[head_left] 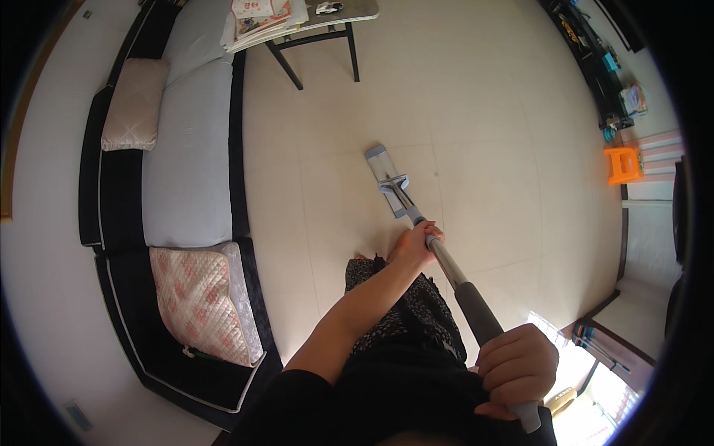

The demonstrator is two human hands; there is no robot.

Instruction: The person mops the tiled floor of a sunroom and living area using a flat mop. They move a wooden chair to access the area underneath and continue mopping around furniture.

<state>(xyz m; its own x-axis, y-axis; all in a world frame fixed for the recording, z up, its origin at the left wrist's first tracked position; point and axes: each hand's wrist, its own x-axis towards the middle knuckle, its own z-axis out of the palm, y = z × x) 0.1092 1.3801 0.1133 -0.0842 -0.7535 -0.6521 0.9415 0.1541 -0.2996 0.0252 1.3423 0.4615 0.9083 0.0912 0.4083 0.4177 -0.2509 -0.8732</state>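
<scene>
A flat mop with a metal pole (pixel 449 262) runs slantwise from the lower right towards the middle of the head view. My left hand (pixel 421 243) is closed around the pole's lower part, close above the mop head. Near the pole's top end, my right hand (pixel 516 365) grips the dark grey handle sleeve (pixel 478 313). The grey rectangular mop head (pixel 382 164) lies on the beige tiled floor (pixel 479 184), just ahead of my feet. Its underside is hidden.
A black and grey sofa (pixel 187 167) with a cushion (pixel 135 104) and a quilted cover (pixel 195 301) lines the left. A folding table (pixel 334 21) bearing papers stands at the top. On the right are an orange stool (pixel 623 165) and a black low cabinet (pixel 585 61).
</scene>
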